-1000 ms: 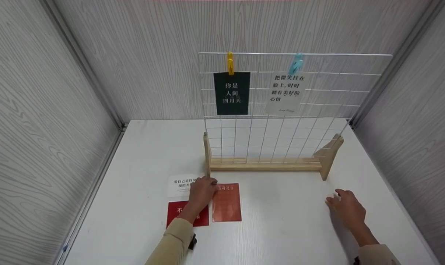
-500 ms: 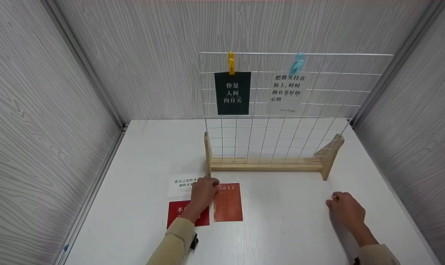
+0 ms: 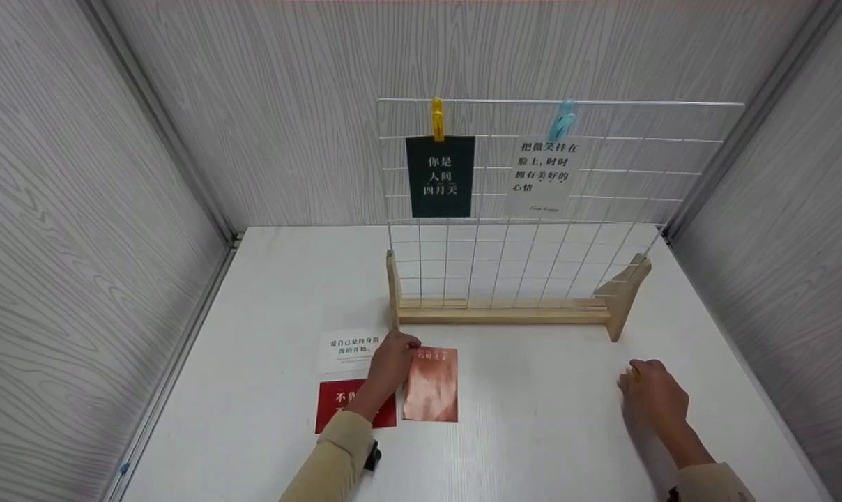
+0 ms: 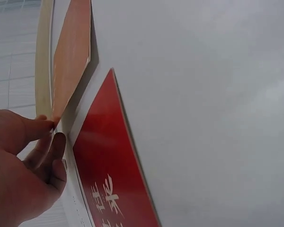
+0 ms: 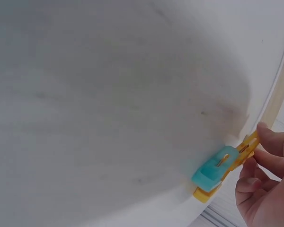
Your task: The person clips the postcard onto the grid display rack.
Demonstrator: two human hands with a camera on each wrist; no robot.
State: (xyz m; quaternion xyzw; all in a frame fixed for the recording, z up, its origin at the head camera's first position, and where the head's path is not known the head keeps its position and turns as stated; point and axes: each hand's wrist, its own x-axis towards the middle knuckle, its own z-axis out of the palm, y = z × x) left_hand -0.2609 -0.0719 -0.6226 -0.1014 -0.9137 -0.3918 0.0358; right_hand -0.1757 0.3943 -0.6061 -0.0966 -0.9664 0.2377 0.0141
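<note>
- Orange-red card [image 3: 431,387]: it sits in front of the wooden stand [image 3: 504,316], its upper-left corner at your left hand [image 3: 392,366].
- Half a second ago its face looked evenly red; now a pale sheen crosses it, so it has probably tilted, partly off the table [image 3: 532,390]. The left wrist view shows shadow along its edge.
- Your left thumb and fingertips are closed on that corner, pinching lightly.
- Your right hand [image 3: 658,397] has drawn its fingertips together over the last second and pinches a yellow clip [image 5: 246,149]; a teal clip [image 5: 215,165] overlaps it. Both hands now seem loaded.
- The card is glossy, thin and rectangular; the clips look like slotted plastic, the stand pale wood, the grid [image 3: 644,103] slim white wire.
</note>
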